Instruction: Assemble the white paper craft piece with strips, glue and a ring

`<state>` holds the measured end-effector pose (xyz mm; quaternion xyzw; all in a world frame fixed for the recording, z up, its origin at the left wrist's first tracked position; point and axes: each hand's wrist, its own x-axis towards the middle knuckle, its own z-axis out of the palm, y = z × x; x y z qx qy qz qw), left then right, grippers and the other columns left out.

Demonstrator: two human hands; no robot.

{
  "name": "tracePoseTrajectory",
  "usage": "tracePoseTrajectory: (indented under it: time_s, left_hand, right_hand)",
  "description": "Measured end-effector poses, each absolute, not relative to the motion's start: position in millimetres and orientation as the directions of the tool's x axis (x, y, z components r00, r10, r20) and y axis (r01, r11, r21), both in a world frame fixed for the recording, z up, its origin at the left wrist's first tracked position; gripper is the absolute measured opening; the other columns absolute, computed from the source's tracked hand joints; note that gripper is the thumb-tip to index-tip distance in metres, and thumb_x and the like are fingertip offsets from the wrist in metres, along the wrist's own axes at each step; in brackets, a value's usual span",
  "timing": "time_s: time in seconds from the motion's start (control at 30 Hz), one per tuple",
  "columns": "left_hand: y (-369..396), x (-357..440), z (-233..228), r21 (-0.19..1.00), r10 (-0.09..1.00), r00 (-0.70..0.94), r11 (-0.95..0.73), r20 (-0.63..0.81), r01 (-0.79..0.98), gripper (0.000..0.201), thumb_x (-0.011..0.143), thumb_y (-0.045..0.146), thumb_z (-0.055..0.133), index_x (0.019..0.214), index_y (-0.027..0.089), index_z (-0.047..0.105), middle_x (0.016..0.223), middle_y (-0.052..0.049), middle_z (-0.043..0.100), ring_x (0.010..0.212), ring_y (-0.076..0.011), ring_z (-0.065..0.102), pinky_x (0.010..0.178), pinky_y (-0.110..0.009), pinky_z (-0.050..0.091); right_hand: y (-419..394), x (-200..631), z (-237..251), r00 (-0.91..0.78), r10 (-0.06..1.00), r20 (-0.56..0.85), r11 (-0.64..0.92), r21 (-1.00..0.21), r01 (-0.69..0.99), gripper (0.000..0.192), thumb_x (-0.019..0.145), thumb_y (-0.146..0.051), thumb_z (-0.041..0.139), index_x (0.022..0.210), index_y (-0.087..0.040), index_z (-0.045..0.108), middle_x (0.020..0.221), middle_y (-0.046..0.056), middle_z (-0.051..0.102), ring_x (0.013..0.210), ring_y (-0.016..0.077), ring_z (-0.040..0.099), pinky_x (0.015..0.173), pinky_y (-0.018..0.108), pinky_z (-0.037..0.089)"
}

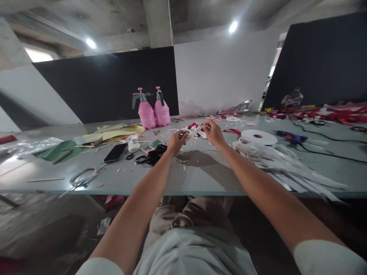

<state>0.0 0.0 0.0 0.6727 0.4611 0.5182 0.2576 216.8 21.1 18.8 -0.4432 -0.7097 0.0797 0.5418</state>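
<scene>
- Head view: the left hand (177,140) and right hand (214,133) each pinch an end of a small white strip (192,132), held just above the table (200,175), in front of the pink spray bottles (151,108).
- Step in hand, by my reading: working the strip between the fingertips.
- Any next move calls for a steady pinch; scissors (151,156) lie left of the strip, a tape roll (259,136) right.

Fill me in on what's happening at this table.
A seated person holds a small white strip piece between both hands, left hand and right hand, above the grey table. Scraps of paper litter the top. A pile of white strips and a tape roll lie right of the hands; scissors, a phone and two pink spray bottles lie left.
</scene>
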Motion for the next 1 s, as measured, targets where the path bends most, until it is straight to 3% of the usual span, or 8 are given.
tracePoseTrajectory:
  time_s: [0.2, 0.37, 0.53, 0.7, 0.87, 1.0]
  left_hand:
    - [1, 1, -3, 0.787, 0.875, 0.096, -0.470, 0.474, 0.400, 0.024, 0.082, 0.041, 0.070, 0.083, 0.017, 0.066, 0.054, 0.007, 0.046, 0.049, -0.0082, 0.039, 0.052, -0.023, 0.024]
    - [1, -1, -3, 0.781, 0.862, 0.054, -0.481, 0.504, 0.398, 0.013, 0.085, 0.031, 0.062, 0.087, 0.020, 0.055, 0.064, 0.003, 0.064, 0.053, -0.0098, 0.050, 0.056, -0.022, 0.036]
    - [-1, 1, 1, 0.803, 0.859, -0.021, -0.470, 0.512, 0.367, 0.013, 0.081, 0.020, 0.058, 0.083, 0.022, 0.044, 0.075, 0.003, 0.065, 0.054, -0.0092, 0.058, 0.055, -0.021, 0.040]
    - [-4, 5, 3, 0.804, 0.868, 0.049, -0.479, 0.495, 0.353, 0.011, 0.078, 0.020, 0.057, 0.083, 0.021, 0.047, 0.081, 0.003, 0.061, 0.052, -0.0103, 0.062, 0.049, -0.022, 0.038]
    - [-7, 8, 6, 0.796, 0.852, 0.067, -0.511, 0.519, 0.325, 0.005, 0.076, 0.019, 0.055, 0.080, 0.020, 0.052, 0.067, 0.004, 0.055, 0.048, -0.0096, 0.052, 0.050, -0.024, 0.036]
    - [-9, 9, 8, 0.798, 0.843, 0.069, -0.529, 0.534, 0.287, 0.004, 0.073, 0.018, 0.053, 0.076, 0.020, 0.054, 0.056, 0.005, 0.044, 0.050, -0.0100, 0.043, 0.052, -0.024, 0.031]
  right_hand:
    - [21, 217, 19, -0.050, 0.706, 0.706, 0.625, -0.588, 0.513, 0.014, 0.091, -0.035, 0.051, 0.089, -0.022, 0.056, 0.096, 0.011, 0.072, 0.090, 0.0239, 0.066, 0.082, 0.032, 0.046]
    - [20, 216, 20, -0.074, 0.715, 0.695, 0.656, -0.630, 0.416, 0.008, 0.085, -0.030, 0.053, 0.087, -0.023, 0.051, 0.090, 0.009, 0.069, 0.084, 0.0211, 0.065, 0.080, 0.031, 0.048]
    - [19, 210, 20, -0.217, 0.839, 0.500, 0.543, -0.799, 0.258, 0.017, 0.083, -0.031, 0.061, 0.080, -0.023, 0.046, 0.074, 0.003, 0.064, 0.064, 0.0152, 0.059, 0.065, 0.027, 0.048]
    - [14, 202, 20, -0.285, 0.927, 0.244, 0.279, -0.956, 0.090, 0.030, 0.095, -0.044, 0.063, 0.082, -0.021, 0.049, 0.070, 0.003, 0.064, 0.060, 0.0142, 0.062, 0.057, 0.024, 0.049]
    - [8, 201, 14, -0.413, 0.909, 0.056, 0.112, -0.987, 0.112, 0.029, 0.102, -0.045, 0.055, 0.099, -0.018, 0.063, 0.072, 0.003, 0.066, 0.055, 0.0138, 0.060, 0.057, 0.026, 0.048]
    - [7, 202, 9, -0.521, 0.853, 0.020, 0.149, -0.967, 0.207, 0.032, 0.091, -0.046, 0.069, 0.084, -0.015, 0.067, 0.064, -0.001, 0.058, 0.055, 0.0113, 0.052, 0.059, 0.026, 0.044]
